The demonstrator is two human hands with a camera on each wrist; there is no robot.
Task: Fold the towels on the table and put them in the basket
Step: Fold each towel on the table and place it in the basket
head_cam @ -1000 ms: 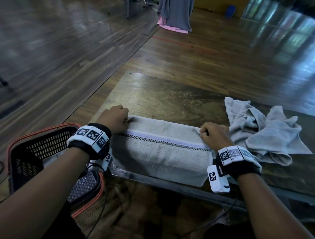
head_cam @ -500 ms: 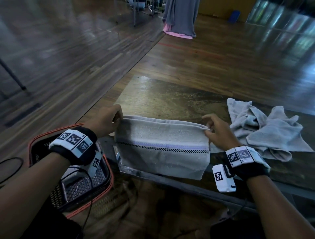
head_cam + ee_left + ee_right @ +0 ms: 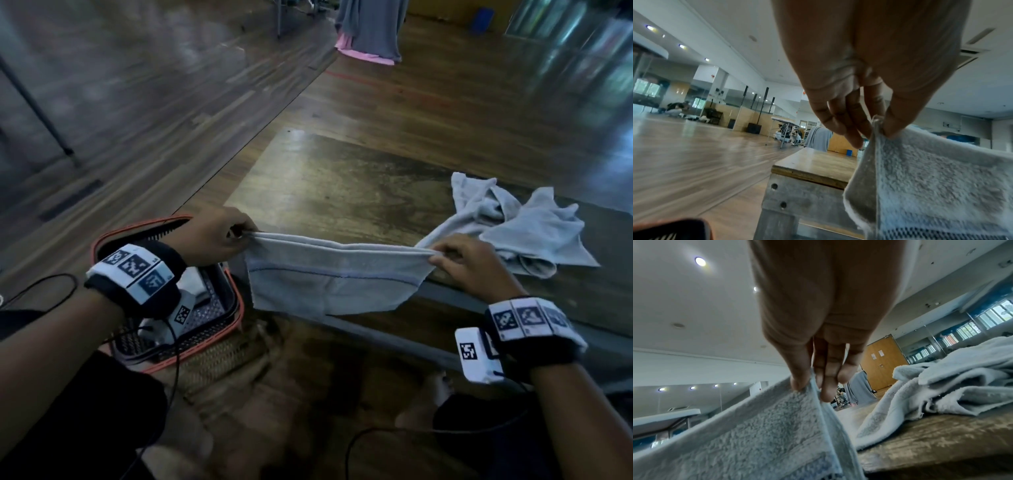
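Head view shows the folded towel [image 3: 334, 281] stretched in the air between both hands, hanging over the near edge of the table [image 3: 342, 192]. The left hand [image 3: 214, 236] pinches its left top corner and the right hand [image 3: 469, 265] pinches the right top corner, thumb against fingertips in both wrist views. The basket [image 3: 219, 325] sits on the floor just left of the table, below the left hand. A crumpled towel [image 3: 524, 222] lies unfolded on the table, just right of the right hand. Judging from these light fingertip grips, an inner layer could slip free and the fold could open during the swing toward the basket; the dangling lower edge could also catch the basket's rim.
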